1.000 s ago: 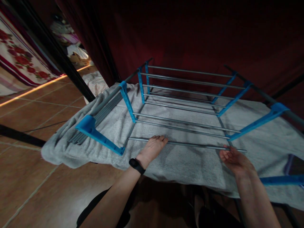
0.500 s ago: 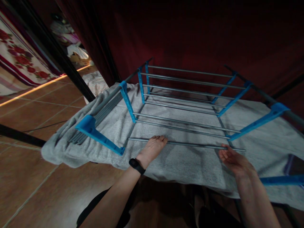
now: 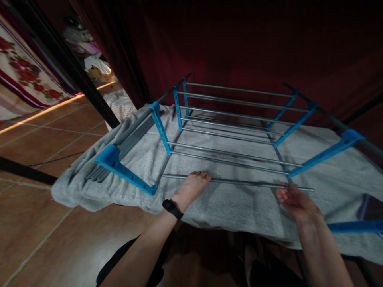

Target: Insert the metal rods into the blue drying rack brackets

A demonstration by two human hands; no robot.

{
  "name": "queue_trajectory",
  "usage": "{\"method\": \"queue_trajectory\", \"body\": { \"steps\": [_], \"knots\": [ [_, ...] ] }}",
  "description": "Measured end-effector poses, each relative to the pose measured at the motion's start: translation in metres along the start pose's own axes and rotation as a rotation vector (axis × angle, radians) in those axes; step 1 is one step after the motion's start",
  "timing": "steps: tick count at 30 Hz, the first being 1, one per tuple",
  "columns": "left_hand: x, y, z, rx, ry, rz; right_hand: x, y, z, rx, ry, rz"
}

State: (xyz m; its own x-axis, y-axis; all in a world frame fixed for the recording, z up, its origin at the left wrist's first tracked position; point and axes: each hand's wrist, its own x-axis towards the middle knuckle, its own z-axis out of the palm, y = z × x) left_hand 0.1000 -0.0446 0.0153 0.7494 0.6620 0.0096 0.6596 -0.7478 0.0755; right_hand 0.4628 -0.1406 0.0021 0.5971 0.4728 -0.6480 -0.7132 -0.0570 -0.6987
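Observation:
A thin grey metal rod point(image 3: 239, 182) lies crosswise near the front of a partly built rack. My left hand point(image 3: 195, 184) is wrapped over it left of the middle, knuckles up. Towards its right end, my right hand point(image 3: 291, 197) pinches the same rod from below, palm up. The rod's right tip sticks out past that hand. Behind it stands the rack point(image 3: 230, 154), with several cross rods between blue plastic brackets. A blue bracket point(image 3: 127, 171) at the front left and another blue bracket point(image 3: 356, 226) at the front right carry no cross rod.
A grey blanket point(image 3: 233, 207) covers the surface beneath the rack. Several loose rods point(image 3: 125, 147) lie along the left side. A dark post point(image 3: 86, 87) slants at the left, above the tiled floor point(image 3: 38, 223). Dark red cloth point(image 3: 239, 48) hangs behind.
The rod has slid slightly to the right, its right tip now reaching farther past my right hand. My left hand stays in nearly the same place, and the rack has not moved.

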Motion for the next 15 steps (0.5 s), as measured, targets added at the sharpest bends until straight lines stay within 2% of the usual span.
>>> {"method": "queue_trajectory", "body": {
  "steps": [15],
  "knots": [
    [0.0007, -0.0007, 0.0046, 0.009, 0.004, 0.012, 0.0084, -0.0012, -0.0011, 0.048, 0.036, 0.032]
  ]
}}
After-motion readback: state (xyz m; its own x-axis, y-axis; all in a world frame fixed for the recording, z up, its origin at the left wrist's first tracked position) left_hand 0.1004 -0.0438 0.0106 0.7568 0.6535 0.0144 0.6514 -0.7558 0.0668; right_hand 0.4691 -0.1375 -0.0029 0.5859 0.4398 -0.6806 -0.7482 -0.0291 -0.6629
